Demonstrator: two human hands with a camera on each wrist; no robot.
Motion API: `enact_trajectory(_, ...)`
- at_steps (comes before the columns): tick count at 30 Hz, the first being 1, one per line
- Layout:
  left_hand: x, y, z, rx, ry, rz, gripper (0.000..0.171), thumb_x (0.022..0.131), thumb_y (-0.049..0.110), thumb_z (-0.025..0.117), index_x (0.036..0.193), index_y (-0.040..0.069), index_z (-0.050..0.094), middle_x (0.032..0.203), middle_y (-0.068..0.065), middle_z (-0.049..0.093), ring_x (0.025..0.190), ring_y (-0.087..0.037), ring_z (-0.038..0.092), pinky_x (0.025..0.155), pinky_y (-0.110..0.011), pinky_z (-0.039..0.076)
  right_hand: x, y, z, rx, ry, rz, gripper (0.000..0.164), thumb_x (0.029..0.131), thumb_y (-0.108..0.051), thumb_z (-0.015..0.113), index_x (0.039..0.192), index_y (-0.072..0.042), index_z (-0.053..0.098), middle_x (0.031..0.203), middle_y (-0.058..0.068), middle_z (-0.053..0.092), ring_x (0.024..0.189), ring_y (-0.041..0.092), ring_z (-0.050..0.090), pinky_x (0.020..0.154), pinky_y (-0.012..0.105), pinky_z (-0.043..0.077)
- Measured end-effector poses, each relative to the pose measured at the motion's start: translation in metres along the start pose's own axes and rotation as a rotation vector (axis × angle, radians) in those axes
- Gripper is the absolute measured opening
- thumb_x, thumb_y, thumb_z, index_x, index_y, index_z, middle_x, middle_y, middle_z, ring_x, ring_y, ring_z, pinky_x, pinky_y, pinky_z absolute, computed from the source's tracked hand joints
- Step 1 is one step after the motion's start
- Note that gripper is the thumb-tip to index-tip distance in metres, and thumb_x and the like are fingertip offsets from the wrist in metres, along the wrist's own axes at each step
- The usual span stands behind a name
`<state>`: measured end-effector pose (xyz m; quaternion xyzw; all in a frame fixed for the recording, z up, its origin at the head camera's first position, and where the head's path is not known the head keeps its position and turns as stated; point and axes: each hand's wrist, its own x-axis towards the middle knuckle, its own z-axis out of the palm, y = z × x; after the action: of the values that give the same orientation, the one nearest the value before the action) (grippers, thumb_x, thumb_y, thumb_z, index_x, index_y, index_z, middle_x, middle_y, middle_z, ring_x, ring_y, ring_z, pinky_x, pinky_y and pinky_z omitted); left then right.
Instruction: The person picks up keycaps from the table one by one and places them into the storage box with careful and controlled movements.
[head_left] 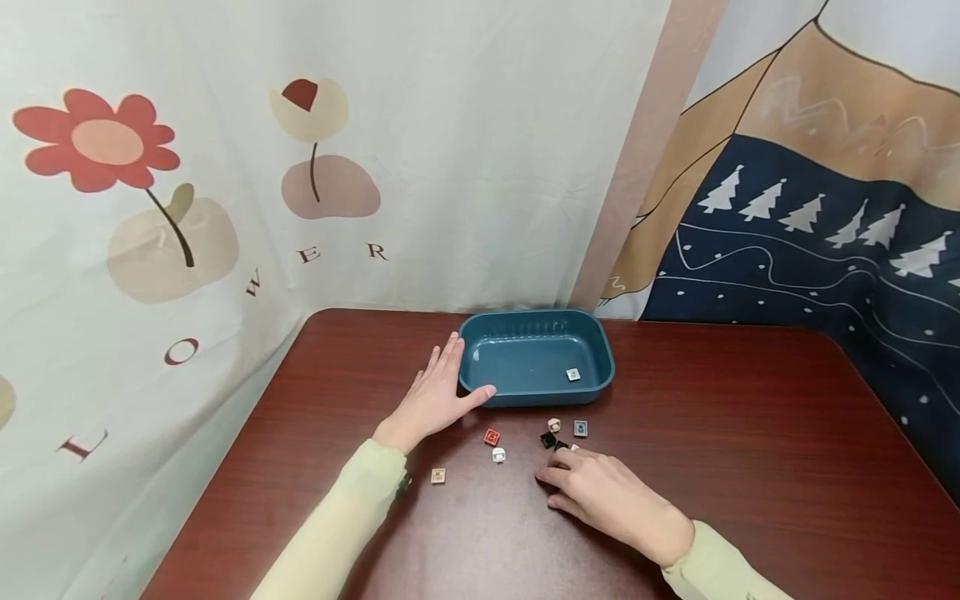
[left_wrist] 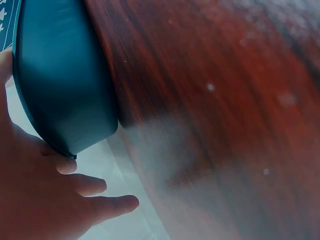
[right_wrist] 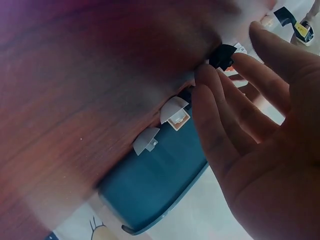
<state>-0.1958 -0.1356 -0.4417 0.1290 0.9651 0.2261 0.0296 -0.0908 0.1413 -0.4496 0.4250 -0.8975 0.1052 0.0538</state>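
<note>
My left hand [head_left: 437, 398] is at the left end of a teal plastic tub [head_left: 480, 401], fingers extended along its side and thumb over the front rim. In the left wrist view its fingertips lie right at the tub's rim. One pale keycap [head_left: 573, 375] lies inside the tub. Over the table, my right hand [head_left: 611, 500] reaches into a cluster of keycaps with loosely bent fingers. A black keycap [right_wrist: 222, 56] is right at its fingertips in the right wrist view, with no grip on it showing. Beside the cluster are a black keycap [head_left: 548, 439], a cream one [head_left: 553, 425] and a grey-blue one [head_left: 581, 428].
Between the hands lie a red keycap [head_left: 491, 437], a white keycap [head_left: 498, 455] and a beige keycap [head_left: 438, 476]. The brown wooden table [head_left: 465, 542] meets a printed curtain [head_left: 450, 167] at the back, where the tub stands.
</note>
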Motion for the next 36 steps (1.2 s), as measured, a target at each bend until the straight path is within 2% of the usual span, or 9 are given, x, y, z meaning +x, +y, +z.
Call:
enact_trajectory(5,0.000,0.000,0.000,-0.002,-0.004,-0.001,0.110,0.079,0.083,0.041,0.157,0.013,0.009,0.162,0.001,0.001,0.146,-0.032,0.008,0.110,-0.060,0.019,-0.001,0.000,0.002,-0.019,0.014,-0.006,0.020,0.081,-0.026,0.079,0.099,-0.019,0.072,0.088,-0.005,0.055,0.078,0.012,0.058,0.062,0.029,0.051)
enact_trajectory(15,0.001,0.000,-0.001,-0.005,-0.008,-0.004,0.110,0.079,0.084,0.042,0.157,0.013,0.009,0.162,0.002,0.001,0.146,-0.032,0.008,0.110,-0.059,0.019,-0.002,0.000,0.002,-0.022,0.047,-0.028,0.014,0.079,-0.016,0.080,0.086,-0.019,0.068,0.082,-0.008,0.050,0.073,0.009,0.055,0.061,0.026,0.049)
enact_trajectory(27,0.000,-0.001,-0.002,-0.003,-0.017,-0.003,0.108,0.081,0.080,0.044,0.157,0.013,0.007,0.162,0.001,0.000,0.147,-0.032,0.007,0.111,-0.059,0.018,-0.003,0.001,0.002,-0.003,0.047,-0.008,0.009,0.082,-0.015,0.077,0.089,-0.018,0.071,0.085,-0.007,0.054,0.074,0.007,0.056,0.063,0.024,0.050)
enact_trajectory(36,0.001,-0.001,-0.001,-0.010,-0.012,0.001,0.109,0.080,0.081,0.044,0.157,0.013,0.009,0.162,0.002,0.001,0.147,-0.027,0.007,0.110,-0.060,0.019,-0.001,0.006,-0.011,0.035,0.071,0.047,0.013,0.082,-0.015,0.078,0.094,-0.019,0.073,0.085,-0.009,0.053,0.075,0.005,0.057,0.065,0.023,0.052)
